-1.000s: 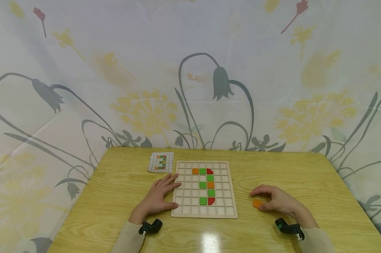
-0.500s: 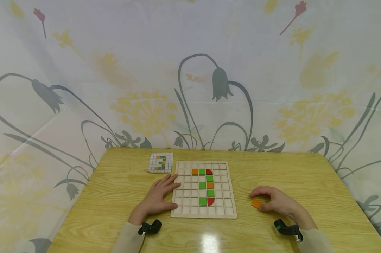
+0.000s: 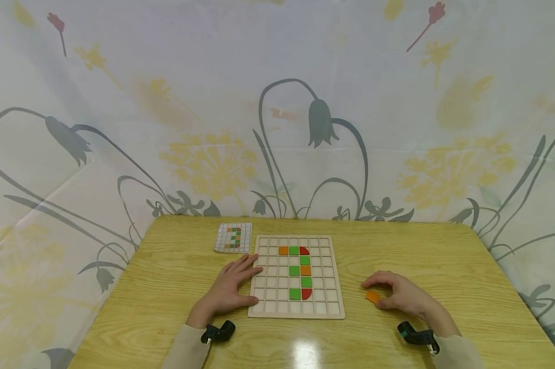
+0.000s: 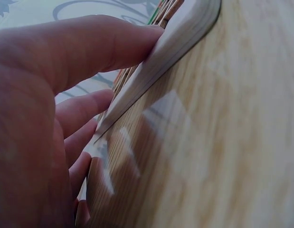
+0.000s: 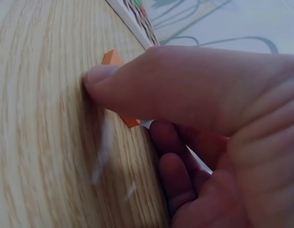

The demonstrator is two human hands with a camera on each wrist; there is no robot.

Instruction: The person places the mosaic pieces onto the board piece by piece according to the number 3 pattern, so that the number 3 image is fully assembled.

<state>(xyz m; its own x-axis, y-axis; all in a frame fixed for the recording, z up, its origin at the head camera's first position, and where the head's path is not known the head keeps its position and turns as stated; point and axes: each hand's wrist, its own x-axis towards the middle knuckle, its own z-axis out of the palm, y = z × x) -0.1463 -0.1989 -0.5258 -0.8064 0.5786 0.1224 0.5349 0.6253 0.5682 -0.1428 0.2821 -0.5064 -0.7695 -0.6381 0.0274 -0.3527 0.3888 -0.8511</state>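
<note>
A square wooden grid board (image 3: 271, 306) lies mid-table, with green tiles (image 3: 294, 270), orange tiles (image 3: 306, 270) and rounded red tiles (image 3: 307, 294) in its cells. My left hand (image 3: 228, 288) rests at the board's left side, fingers spread and touching the rim; in the left wrist view the thumb (image 4: 109, 45) touches the board's edge (image 4: 170, 47). To the right of the board, a loose orange tile (image 3: 372, 297) lies on the table. My right hand (image 3: 406, 293) is over it, thumb (image 5: 151, 85) against the tile (image 5: 113, 58), index finger bent past it with a visible gap.
A small paper card (image 3: 233, 237) printed with a coloured grid pattern lies behind the board, to its left. The wooden table (image 3: 259, 343) ends at a flower-patterned cloth (image 3: 203, 128) at the back. A black wrist camera is strapped at each wrist.
Both hands, the board and the loose orange tile stay practically in place; the head view shifts only very slightly.
</note>
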